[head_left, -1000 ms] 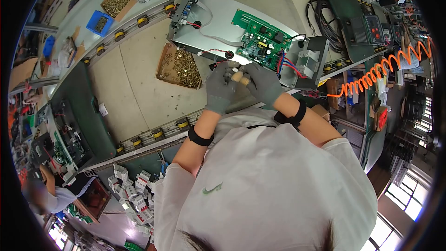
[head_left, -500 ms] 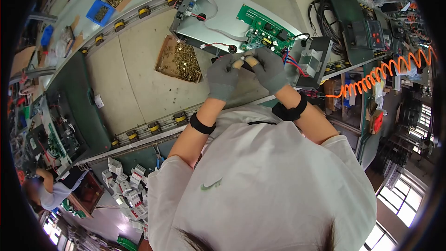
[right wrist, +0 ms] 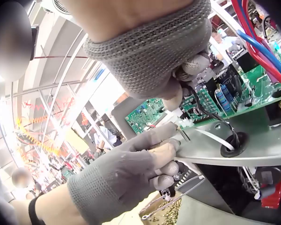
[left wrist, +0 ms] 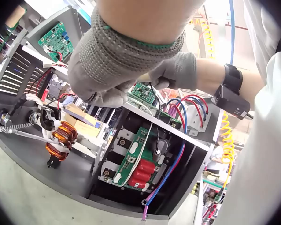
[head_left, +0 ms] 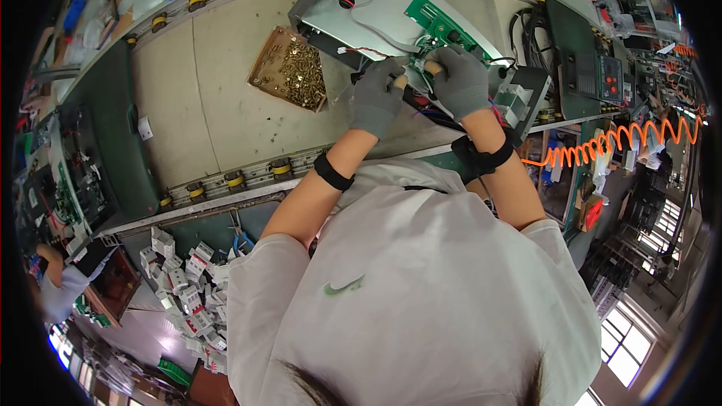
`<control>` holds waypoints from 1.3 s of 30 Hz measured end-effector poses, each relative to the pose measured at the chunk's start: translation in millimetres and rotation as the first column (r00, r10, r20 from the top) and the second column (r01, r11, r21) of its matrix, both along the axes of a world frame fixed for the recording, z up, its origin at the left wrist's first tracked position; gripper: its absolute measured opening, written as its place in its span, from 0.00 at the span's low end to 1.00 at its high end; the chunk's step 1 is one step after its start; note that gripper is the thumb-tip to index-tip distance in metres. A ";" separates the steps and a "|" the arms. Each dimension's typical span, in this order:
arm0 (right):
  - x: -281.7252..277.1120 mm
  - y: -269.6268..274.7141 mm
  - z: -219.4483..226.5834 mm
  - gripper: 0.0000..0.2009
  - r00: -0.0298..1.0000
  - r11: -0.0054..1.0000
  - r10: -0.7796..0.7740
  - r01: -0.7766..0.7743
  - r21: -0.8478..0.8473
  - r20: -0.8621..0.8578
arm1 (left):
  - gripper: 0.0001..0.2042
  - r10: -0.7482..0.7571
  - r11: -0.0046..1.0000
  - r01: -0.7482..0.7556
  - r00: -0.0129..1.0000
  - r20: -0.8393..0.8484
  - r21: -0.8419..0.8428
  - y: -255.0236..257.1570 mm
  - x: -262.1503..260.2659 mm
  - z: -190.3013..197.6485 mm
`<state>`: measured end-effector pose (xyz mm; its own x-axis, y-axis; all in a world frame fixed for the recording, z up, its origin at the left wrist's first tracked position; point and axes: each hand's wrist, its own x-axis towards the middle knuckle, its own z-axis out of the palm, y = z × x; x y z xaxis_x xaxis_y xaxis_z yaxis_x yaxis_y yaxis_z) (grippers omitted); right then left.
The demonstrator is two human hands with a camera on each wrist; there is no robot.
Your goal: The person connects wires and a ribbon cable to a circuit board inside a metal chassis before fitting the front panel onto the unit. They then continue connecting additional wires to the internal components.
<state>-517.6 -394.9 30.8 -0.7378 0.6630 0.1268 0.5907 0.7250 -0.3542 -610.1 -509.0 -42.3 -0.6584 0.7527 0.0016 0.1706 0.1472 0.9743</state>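
Both hands wear grey gloves with bare fingertips and work at an open metal chassis (head_left: pixel 372 19). My right hand (head_left: pixel 460 79) is over the green circuit board (right wrist: pixel 250 89). In the right wrist view its curled fingers grip a black cable (right wrist: pixel 203 110) that runs down into a round grommet (right wrist: pixel 234 145). My left hand (head_left: pixel 378 94) stays at the chassis's near edge, fingers bent; a thin metal piece (right wrist: pixel 183 134) shows right at its fingertips, and I cannot tell whether they pinch it. A white wire (right wrist: pixel 215 139) passes through the same grommet.
A cardboard box of brass screws (head_left: pixel 289 71) stands left of the chassis. Red and blue wires (left wrist: pixel 189 105) run to a grey breaker (head_left: pixel 513 101) at the right end. A copper coil (left wrist: pixel 63 138) is inside. An orange coiled hose (head_left: pixel 617 135) hangs at the right.
The hands, close together earlier, have moved apart; the right one has gone up and right over the circuit board. The left stays near the chassis edge. The head view has shifted.
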 end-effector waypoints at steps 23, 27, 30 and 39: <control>-28.0 -14.9 10.6 0.05 0.913 0.988 -0.055 -0.007 0.152 0.404 | 0.18 0.324 0.945 -0.326 0.932 0.163 -0.018 -2.2 -28.5 -34.9; -8.9 -31.0 0.7 0.09 0.914 0.962 -0.073 -0.040 0.269 0.399 | 0.19 0.373 0.908 -0.417 0.850 0.371 0.041 0.7 -51.5 -14.8; 9.1 -42.2 -11.5 0.24 0.959 0.859 0.037 -0.173 0.481 0.279 | 0.16 0.329 0.935 -0.348 0.792 0.514 -0.064 -3.2 -64.5 -19.3; 9.1 -13.9 -8.1 0.22 0.984 0.940 0.178 -0.170 0.295 0.001 | 0.11 0.226 0.958 -0.266 0.929 0.294 0.102 13.6 -48.5 53.2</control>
<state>-508.5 -408.8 22.6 -0.8324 0.4551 0.3163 0.4394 0.8897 -0.1238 -658.5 -495.3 10.9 -0.8121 0.5721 -0.1153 -0.1330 0.0110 0.9911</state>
